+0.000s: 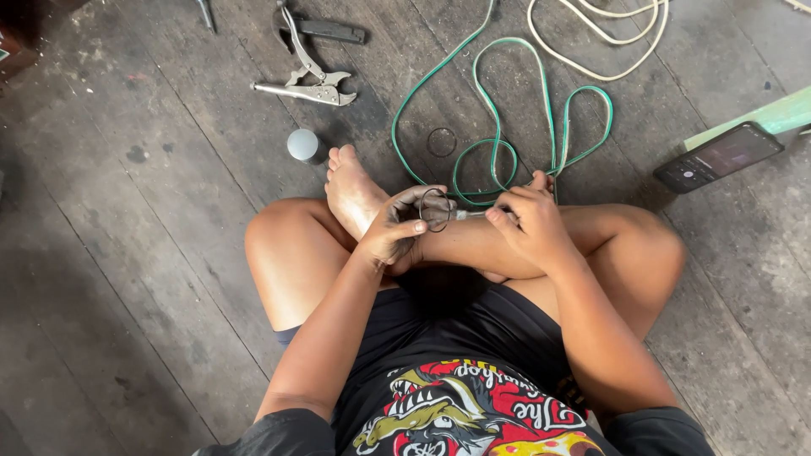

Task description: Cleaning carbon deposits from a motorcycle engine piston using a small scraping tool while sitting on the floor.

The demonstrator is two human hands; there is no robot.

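Head view: left hand (393, 232) pinches a thin wire ring (435, 209) over the crossed shins; right hand (528, 224) is pressed round a slim tool (tip at the ring). Green cable (498, 127) and a second ring (441, 142) lie untouched on the floor; the work looks part done.

The person sits cross-legged, both forearms reaching forward from the near edge and meeting over the crossed shins. The left hand (397, 232) is curled, palm turned right, thumb stretched along the near side and fingers (420, 196) arched over the top, pinching closed. Its skin looks smudged dark. The right hand (532, 224) sits just right of it, knuckles up, wrist bent, fingers folded into a tight grip with the fingertips pointing left toward the other hand. The two hands are near, not touching.
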